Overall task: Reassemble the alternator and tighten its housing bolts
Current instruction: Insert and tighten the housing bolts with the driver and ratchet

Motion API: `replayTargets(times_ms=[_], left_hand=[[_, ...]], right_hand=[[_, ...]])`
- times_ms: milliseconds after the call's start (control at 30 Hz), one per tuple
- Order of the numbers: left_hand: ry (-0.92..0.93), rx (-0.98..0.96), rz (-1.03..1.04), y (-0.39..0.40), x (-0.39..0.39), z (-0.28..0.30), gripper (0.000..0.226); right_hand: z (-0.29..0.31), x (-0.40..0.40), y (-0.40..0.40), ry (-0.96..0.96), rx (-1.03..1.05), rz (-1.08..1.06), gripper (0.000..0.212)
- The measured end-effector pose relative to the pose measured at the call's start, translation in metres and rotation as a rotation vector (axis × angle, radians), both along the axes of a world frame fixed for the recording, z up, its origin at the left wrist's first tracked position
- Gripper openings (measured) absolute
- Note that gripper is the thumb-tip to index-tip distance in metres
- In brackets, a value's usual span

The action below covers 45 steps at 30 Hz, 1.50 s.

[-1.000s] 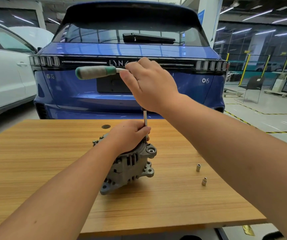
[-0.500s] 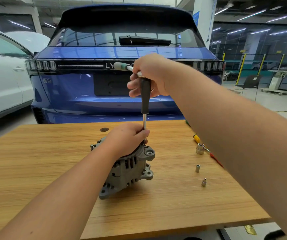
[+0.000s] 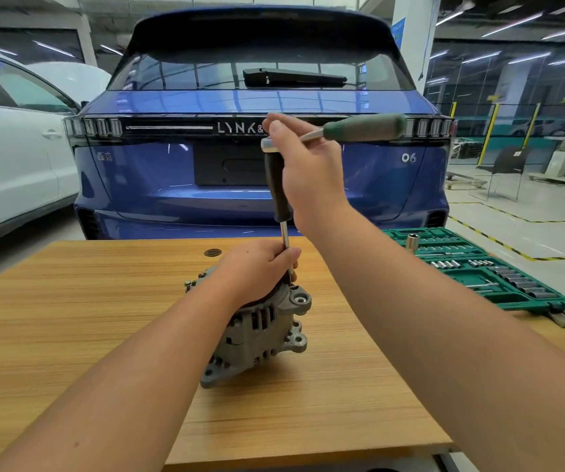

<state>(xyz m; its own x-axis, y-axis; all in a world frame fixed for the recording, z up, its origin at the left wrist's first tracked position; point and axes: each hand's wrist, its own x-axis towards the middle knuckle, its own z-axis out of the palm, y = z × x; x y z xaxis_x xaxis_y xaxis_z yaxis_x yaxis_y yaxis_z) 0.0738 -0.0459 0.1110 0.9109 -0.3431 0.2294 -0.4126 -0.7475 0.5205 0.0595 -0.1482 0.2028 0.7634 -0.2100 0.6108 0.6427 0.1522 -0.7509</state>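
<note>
Both of your bare forearms reach forward over a wooden surface [image 3: 69, 335] with fine straight grain. Your left hand [image 3: 253, 267] lies palm down on top of the alternator [image 3: 257, 332], its fingers curled round the thin steel shaft [image 3: 285, 235] of an upright extension bar just above the housing. The alternator stands near the middle of the surface, a ribbed casting of dull grey metal with cooling slots and round mounting ears with bolt holes on its right side. Your right hand [image 3: 308, 172] is raised well above it, wrist bent, gripping the top of the bar where its black sleeve [image 3: 276, 185] meets the ratchet [image 3: 335, 132]. The ratchet's chrome head sits by your thumb, and its worn green handle points right, roughly level. On the far right of the surface lies an open green socket case [image 3: 478, 267] with rows of small shiny sockets; a thing beneath it juts out at its near corner. Behind the surface stands a glossy blue car [image 3: 257, 107], its tailgate facing you, with a white car [image 3: 11, 148] to its left.
</note>
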Motion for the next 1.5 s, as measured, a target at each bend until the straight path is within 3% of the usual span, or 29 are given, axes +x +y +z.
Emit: replayTargets(times_ms=[167,300,400,567,633,733,800,900,1000,1067,1233,1367,1500], left_hand=[[0.007,0.02,-0.016,-0.001,0.0,0.002,0.032],[0.018,0.036,-0.012,-0.002,0.0,0.003,0.029],[0.074,0.059,-0.029,-0.002,0.004,0.01,0.028],[-0.013,0.153,0.003,-0.009,0.005,0.009,0.036],[-0.088,0.169,0.01,-0.009,0.003,0.004,0.042],[-0.061,0.15,-0.009,-0.006,0.003,0.003,0.038],[-0.047,0.132,-0.025,-0.005,0.001,0.003,0.035],[-0.047,0.121,-0.027,-0.004,0.001,0.003,0.034],[-0.042,0.105,-0.021,-0.003,0.0,0.003,0.035],[-0.031,0.093,-0.017,-0.004,0.0,0.003,0.036],[-0.017,0.099,-0.009,-0.005,-0.002,0.005,0.037],[-0.003,0.089,-0.011,-0.004,-0.003,0.006,0.034],[0.005,0.084,-0.001,-0.005,-0.004,0.006,0.036]], right_hand=[[-0.01,0.002,-0.004,-0.312,-0.532,-0.449,0.016],[-0.009,0.002,-0.012,-0.372,-0.858,-0.587,0.032],[-0.003,0.0,-0.015,-0.337,-1.07,-0.625,0.051],[0.014,0.0,-0.02,-0.289,-1.231,-0.675,0.04],[0.03,0.001,-0.02,-0.185,-1.331,-0.667,0.043],[0.056,0.003,-0.019,0.054,-1.449,-0.656,0.04],[0.068,0.005,-0.015,0.254,-1.372,-0.503,0.027],[0.071,0.0,-0.013,0.573,-0.925,-0.132,0.021],[0.064,-0.006,-0.021,0.662,-0.562,0.163,0.016],[0.054,-0.004,-0.026,0.67,-0.323,0.31,0.02],[0.032,-0.001,-0.026,0.607,0.152,0.393,0.015],[0.021,-0.003,-0.023,0.51,0.203,0.443,0.022],[0.011,-0.002,-0.011,0.284,0.178,0.324,0.01]])
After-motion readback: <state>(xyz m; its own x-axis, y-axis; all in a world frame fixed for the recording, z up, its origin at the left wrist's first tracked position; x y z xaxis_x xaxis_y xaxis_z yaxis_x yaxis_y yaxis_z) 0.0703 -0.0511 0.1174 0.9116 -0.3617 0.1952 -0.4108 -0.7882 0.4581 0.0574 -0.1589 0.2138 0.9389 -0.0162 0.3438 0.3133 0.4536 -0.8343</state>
